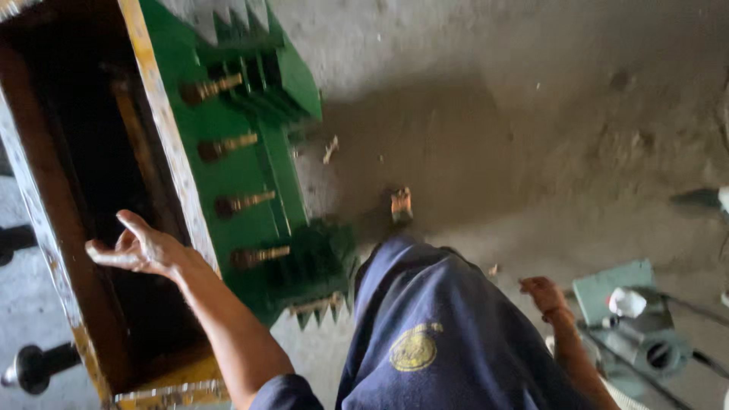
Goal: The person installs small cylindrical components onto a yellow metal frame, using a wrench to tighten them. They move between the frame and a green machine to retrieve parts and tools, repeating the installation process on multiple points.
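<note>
Head view: lower right, the right hand point(545, 294) hangs loose and empty beside a grey power tool point(645, 334). Left of frame, the left hand point(140, 247), fingers spread, hovers over the open box point(163, 144); its toothed green plates point(304, 266) could cut.

Navy shirt point(448, 334), round yellow emblem point(414, 348)

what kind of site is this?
Likely a workshop or machine yard: a green and yellow steel machine housing with protruding bolts, a bare dusty concrete floor, and a power tool lying near the right hand.
</note>
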`<state>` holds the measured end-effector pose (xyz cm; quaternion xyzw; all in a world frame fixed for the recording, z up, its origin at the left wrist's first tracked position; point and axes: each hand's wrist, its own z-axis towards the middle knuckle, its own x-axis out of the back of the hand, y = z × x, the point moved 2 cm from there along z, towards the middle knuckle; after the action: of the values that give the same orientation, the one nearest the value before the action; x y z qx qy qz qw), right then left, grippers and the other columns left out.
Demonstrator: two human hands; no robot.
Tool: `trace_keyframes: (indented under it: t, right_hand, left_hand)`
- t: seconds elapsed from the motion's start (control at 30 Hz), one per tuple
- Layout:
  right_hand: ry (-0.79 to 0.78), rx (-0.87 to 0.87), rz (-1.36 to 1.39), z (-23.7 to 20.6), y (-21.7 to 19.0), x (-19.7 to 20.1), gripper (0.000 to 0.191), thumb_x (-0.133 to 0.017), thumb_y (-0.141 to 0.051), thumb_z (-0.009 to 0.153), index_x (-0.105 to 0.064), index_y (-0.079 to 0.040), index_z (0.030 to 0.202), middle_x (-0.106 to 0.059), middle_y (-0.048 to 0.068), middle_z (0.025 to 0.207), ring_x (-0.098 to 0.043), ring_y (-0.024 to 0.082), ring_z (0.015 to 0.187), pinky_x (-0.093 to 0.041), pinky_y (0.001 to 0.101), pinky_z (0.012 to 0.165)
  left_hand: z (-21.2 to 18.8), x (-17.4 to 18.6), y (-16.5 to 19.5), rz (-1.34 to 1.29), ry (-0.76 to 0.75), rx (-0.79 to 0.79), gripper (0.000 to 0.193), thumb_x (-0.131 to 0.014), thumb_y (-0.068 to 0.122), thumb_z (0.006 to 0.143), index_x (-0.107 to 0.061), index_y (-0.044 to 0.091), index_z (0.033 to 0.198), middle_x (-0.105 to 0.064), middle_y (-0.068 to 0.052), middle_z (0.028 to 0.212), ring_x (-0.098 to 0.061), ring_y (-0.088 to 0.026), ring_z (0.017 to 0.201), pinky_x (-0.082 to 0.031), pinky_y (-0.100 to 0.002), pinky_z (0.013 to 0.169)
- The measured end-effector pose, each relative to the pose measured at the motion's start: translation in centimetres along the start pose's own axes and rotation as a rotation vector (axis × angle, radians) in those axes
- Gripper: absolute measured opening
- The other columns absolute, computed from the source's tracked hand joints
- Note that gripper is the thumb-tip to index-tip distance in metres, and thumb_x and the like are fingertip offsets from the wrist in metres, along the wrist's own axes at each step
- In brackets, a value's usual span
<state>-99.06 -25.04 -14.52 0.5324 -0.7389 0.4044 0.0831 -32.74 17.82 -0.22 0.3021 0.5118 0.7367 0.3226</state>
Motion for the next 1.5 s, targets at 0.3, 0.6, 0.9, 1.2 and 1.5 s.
trace_keyframes:
  t: [0.3,0.6,0.9,1.2,1.5]
  right_hand:
    - [0.035,0.067,0.063,20.9,-20.0,9.2,0.044,-0.075,-0.048,0.088,-0.072,-0.011,0.112,-0.078,0.007,0.102,-0.072,0.018,0.099,-0.052,0.0328,0.085]
    - [-0.203,-0.138,-0.285,38.2,-32.0,15.3,0.055,-0.075,-0.059,0.084,-0.074,-0.013,0.116,-0.073,0.007,0.11,-0.065,0.023,0.099,-0.053,0.0416,0.083]
    - [0.082,0.44,-0.203,55.0,-51.0,21.5,0.035,-0.076,-0.044,0.087,-0.075,-0.011,0.098,-0.077,0.008,0.095,-0.072,0.023,0.091,-0.054,0.0375,0.083]
    - [0.263,0.708,-0.267,63.1,-84.9,20.8,0.024,-0.074,-0.04,0.094,-0.073,-0.017,0.1,-0.074,0.008,0.087,-0.072,0.03,0.081,-0.054,0.0436,0.071]
    - [0.477,0.963,-0.57,74.8,-109.0,18.5,0.014,-0.071,-0.032,0.105,-0.068,-0.02,0.114,-0.069,0.01,0.07,-0.065,0.036,0.06,-0.046,0.0502,0.055]
  left_hand:
    - [-5.1,-16.5,8.5,0.639,-0.393,-0.753,0.042,-0.072,0.013,0.106,-0.057,-0.005,0.142,-0.067,-0.024,0.131,-0.062,-0.04,0.11,-0.051,-0.048,0.09]
    - [-13.3,-32.1,4.5,0.807,-0.525,-0.202,0.025,-0.076,0.026,0.1,-0.072,0.004,0.11,-0.072,-0.017,0.095,-0.068,-0.036,0.09,-0.053,-0.047,0.081]
    - [-18.9,-45.6,1.3,0.974,-0.811,0.185,0.027,-0.071,0.036,0.093,-0.078,0.014,0.107,-0.078,-0.012,0.098,-0.074,-0.033,0.094,-0.056,-0.044,0.083]
    - [-14.6,-66.6,-2.6,0.852,-0.938,0.13,0.024,-0.07,0.032,0.093,-0.078,0.011,0.099,-0.075,-0.015,0.092,-0.074,-0.036,0.088,-0.058,-0.043,0.077]
    - [-7.6,-85.4,-2.9,0.634,-1.124,0.148,0.016,-0.07,0.019,0.094,-0.074,0.005,0.1,-0.074,-0.015,0.083,-0.071,-0.023,0.071,-0.054,-0.036,0.068]
